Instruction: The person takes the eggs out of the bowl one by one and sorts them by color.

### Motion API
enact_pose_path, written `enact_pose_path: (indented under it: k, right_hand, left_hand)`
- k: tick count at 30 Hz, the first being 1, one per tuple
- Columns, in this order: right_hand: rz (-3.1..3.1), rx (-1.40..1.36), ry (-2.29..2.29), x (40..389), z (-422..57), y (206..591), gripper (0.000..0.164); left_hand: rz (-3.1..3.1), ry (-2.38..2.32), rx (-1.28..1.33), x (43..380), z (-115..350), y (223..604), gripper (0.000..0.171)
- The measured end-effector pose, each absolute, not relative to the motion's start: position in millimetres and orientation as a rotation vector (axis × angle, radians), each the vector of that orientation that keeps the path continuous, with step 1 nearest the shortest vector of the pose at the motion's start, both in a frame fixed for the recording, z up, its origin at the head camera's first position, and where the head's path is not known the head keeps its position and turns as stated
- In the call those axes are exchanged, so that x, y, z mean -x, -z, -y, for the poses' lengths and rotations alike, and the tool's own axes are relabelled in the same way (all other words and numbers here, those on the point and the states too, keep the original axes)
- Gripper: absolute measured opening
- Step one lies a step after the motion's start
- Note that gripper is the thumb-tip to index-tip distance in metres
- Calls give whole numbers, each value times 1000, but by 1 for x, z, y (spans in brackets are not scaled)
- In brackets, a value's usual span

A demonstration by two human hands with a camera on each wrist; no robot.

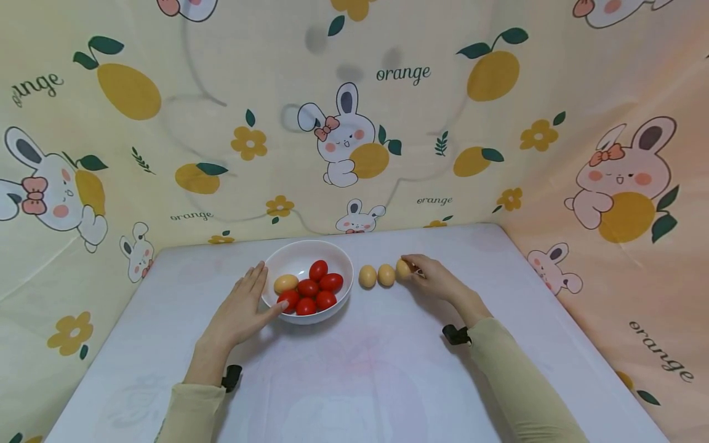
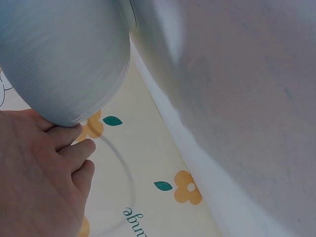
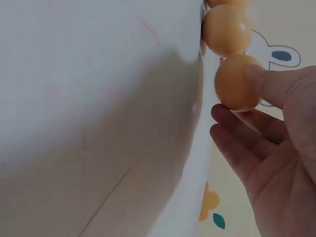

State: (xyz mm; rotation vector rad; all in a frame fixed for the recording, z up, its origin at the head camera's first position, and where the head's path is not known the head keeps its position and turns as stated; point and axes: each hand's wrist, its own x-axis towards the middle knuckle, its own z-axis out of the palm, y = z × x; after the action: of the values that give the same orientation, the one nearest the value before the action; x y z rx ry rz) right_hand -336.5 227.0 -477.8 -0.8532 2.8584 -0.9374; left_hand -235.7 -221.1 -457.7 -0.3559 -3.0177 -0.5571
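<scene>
A white bowl (image 1: 296, 253) holds several red eggs (image 1: 308, 288) and one light-brown egg (image 1: 285, 283). My left hand (image 1: 240, 312) rests against the bowl's left side with fingers extended, its thumb overlapping the near rim. In the left wrist view, the fingertips lie on the outer wall of the bowl (image 2: 64, 59). To the right of the bowl, three light-brown eggs stand in a row on the table. My right hand (image 1: 440, 282) pinches the rightmost egg (image 3: 238, 83) between thumb and fingers. Beside it are the middle egg (image 1: 386, 275) and the left egg (image 1: 368, 277).
A white-covered table (image 1: 343, 381) spreads beneath everything. Behind it and along the sides hangs a cream curtain (image 1: 266, 80) printed with rabbits, oranges and flowers. Each wrist wears a small black device, one showing by the left cuff (image 1: 231, 378).
</scene>
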Motion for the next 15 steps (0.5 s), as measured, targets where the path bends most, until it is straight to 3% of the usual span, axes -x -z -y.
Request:
enact_pose_path:
  k: [15]
  right_hand:
    - [-2834, 809, 839, 341, -226, 483, 47]
  left_hand:
    - [2993, 568, 408, 236, 222, 457, 102]
